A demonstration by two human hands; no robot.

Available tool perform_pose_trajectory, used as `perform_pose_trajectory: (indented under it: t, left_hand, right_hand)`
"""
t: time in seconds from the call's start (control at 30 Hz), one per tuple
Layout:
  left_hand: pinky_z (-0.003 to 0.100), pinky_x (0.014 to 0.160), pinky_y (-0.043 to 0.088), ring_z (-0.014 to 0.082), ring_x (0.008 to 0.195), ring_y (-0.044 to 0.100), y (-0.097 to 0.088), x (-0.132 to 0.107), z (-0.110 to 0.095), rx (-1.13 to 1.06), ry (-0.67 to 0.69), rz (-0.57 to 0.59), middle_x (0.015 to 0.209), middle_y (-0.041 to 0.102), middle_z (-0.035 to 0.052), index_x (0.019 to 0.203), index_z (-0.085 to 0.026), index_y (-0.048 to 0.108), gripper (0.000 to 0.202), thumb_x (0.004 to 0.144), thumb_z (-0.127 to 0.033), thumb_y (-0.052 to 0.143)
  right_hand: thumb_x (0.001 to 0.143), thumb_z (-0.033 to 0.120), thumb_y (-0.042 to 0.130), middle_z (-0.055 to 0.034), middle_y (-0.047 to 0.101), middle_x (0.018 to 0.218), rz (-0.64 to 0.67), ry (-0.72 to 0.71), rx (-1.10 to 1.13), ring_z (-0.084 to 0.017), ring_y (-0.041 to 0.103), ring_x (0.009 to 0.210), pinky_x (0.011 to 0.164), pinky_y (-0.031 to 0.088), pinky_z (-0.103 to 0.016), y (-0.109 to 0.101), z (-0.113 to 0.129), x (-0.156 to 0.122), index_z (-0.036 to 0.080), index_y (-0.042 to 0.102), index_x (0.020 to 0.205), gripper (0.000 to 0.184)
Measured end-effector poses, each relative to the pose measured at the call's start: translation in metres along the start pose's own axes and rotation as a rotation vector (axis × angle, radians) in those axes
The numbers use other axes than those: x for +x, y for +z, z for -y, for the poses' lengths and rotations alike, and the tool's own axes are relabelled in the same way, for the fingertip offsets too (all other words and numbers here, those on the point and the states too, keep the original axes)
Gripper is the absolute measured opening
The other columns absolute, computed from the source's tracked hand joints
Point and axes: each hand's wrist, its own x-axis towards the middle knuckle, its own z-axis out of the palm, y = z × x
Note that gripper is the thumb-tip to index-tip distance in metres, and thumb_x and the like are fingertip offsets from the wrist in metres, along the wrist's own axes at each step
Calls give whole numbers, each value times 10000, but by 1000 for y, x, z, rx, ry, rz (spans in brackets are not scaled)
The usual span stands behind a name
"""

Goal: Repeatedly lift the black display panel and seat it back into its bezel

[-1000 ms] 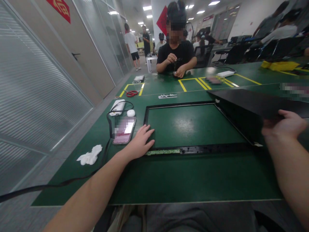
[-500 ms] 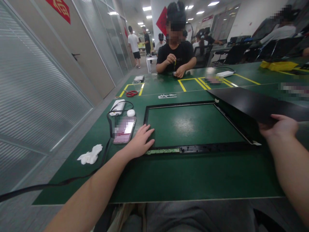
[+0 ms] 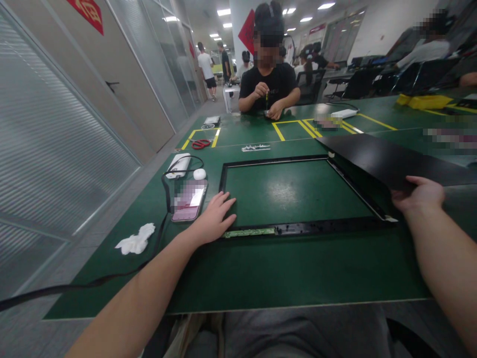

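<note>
A black rectangular frame [image 3: 276,160] lies flat on the green table [image 3: 283,268], with a green circuit strip [image 3: 249,232] along its near edge. My left hand [image 3: 214,218] rests flat on the frame's near left corner, fingers spread. My right hand [image 3: 418,195] grips the near edge of a black flat panel [image 3: 376,159], held tilted above the frame's right side.
A phone [image 3: 189,199], a white charger [image 3: 179,165], a white earbud case [image 3: 199,173] and a black cable [image 3: 112,278] lie left of the frame. A crumpled tissue [image 3: 136,241] sits near the table's left edge. Red scissors [image 3: 201,143] and a person [image 3: 269,82] in black are across the table.
My right hand has drawn the black panel slightly left and lower over the frame's right side. My left hand has stayed on the frame's corner.
</note>
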Motion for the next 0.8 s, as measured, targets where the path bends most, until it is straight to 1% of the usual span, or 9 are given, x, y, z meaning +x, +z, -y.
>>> perform_pose_trajectory:
  t: [0.1, 0.23, 0.33, 0.43, 0.53, 0.6, 0.67, 0.73, 0.8]
  left_hand:
    - [584, 1234, 216, 361, 1549, 205, -1, 0, 0, 5, -6, 10, 1634, 341, 196, 1459, -127, 506, 582, 955, -416, 466]
    - [560, 1244, 199, 354, 1556, 180, -1, 1, 0, 27, -11, 25, 1638, 324, 210, 1478, -90, 484, 609, 963, -413, 450]
    - [577, 1234, 215, 353, 1552, 196, 1, 1, 2, 21, -1, 8, 1638, 334, 196, 1473, -121, 492, 591, 961, -415, 461]
    - [580, 1230, 226, 348, 1548, 213, 1, 0, 2, 10, 7, -2, 1632, 351, 186, 1461, -142, 506, 573, 956, -411, 474]
    - [625, 1231, 157, 356, 1538, 244, -1, 0, 1, 25, -4, -7, 1622, 370, 187, 1464, -146, 502, 568, 959, -402, 471]
    - [668, 1220, 90, 359, 1514, 302, -3, 0, 1, 17, -16, -37, 1607, 400, 183, 1459, -167, 505, 547, 965, -400, 465]
    - [678, 1215, 66, 346, 1483, 364, -6, 1, 2, -36, -29, -96, 1582, 445, 170, 1443, -190, 519, 521, 971, -404, 459]
    - [640, 1231, 114, 328, 1461, 402, -9, 1, 4, -134, -44, -178, 1561, 478, 155, 1434, -196, 530, 526, 963, -423, 470]
    - [577, 1240, 197, 314, 1455, 415, -11, 3, 4, -290, -80, -258, 1559, 485, 142, 1448, -196, 522, 571, 941, -458, 504]
  right_hand:
    - [616, -12, 481, -13, 634, 874, 6, -1, 10, -141, 662, 708, 523, 569, -242, 1, 0, -2, 180, 530, 816, 282]
    - [632, -2, 490, 0, 610, 822, 42, -33, 30, -136, 656, 708, 549, 585, -242, 3, 0, -9, 175, 536, 784, 237]
    - [637, 22, 505, 3, 612, 814, 96, -84, 65, -138, 667, 742, 599, 608, -252, 7, 3, -17, 174, 544, 766, 203]
    - [631, 28, 510, -1, 609, 808, 132, -132, 98, -136, 666, 739, 599, 609, -248, 11, 6, -27, 173, 532, 741, 184]
    - [612, 35, 527, -3, 594, 785, 155, -161, 101, -130, 651, 701, 545, 585, -226, 16, 8, -42, 166, 534, 727, 175]
    - [585, 35, 532, -1, 593, 776, 184, -173, 98, -131, 645, 689, 529, 581, -229, 20, 9, -56, 164, 545, 734, 197]
    - [559, 39, 530, -7, 614, 798, 222, -186, 102, -144, 662, 720, 546, 594, -243, 24, 9, -70, 162, 572, 768, 246]
    - [547, 47, 544, -16, 639, 828, 280, -166, 76, -166, 683, 774, 571, 607, -261, 27, 10, -82, 168, 582, 788, 272]
    - [545, 58, 562, -18, 660, 860, 323, -140, 82, -187, 696, 827, 597, 617, -291, 26, 13, -88, 181, 581, 803, 287]
